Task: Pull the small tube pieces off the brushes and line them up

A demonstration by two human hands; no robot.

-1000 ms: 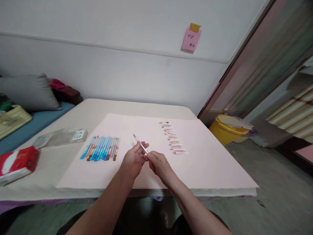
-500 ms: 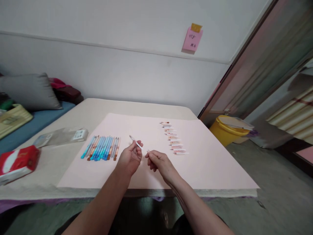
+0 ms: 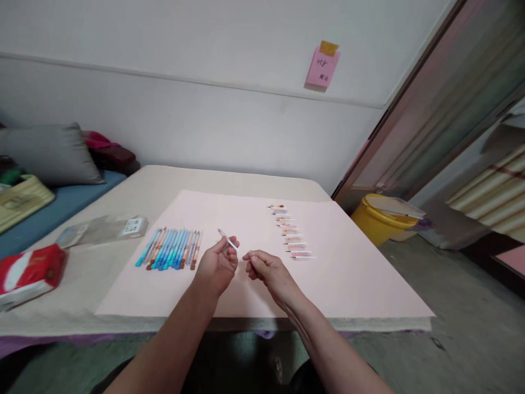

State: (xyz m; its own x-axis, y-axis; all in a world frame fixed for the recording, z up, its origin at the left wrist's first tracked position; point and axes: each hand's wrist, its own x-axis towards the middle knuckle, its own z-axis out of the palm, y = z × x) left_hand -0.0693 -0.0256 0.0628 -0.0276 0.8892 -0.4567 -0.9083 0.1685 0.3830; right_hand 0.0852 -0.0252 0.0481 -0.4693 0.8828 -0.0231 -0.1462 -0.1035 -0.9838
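Observation:
My left hand grips a slim white pen, tilted with its darker end up and to the left. Close by on the right, my right hand is pinched at the fingertips; whatever lies between them is too small to make out. A gap separates the right fingertips from the pen's lower end. To the left, a tight row of pens in blue, brown and grey lies on the pink sheet. Right of my hands, a slanting column of thin white and pinkish pen-like pieces lies with dark points facing left.
The pink sheet covers much of the cream tabletop. At left are a clear plastic bag and a red tissue pack. A yellow bin stands beyond the right edge. A wall rises behind, with a pink note.
My right hand has shifted slightly left, towards the pen. The pen has moved slightly in my left hand, which stays in about the same place.

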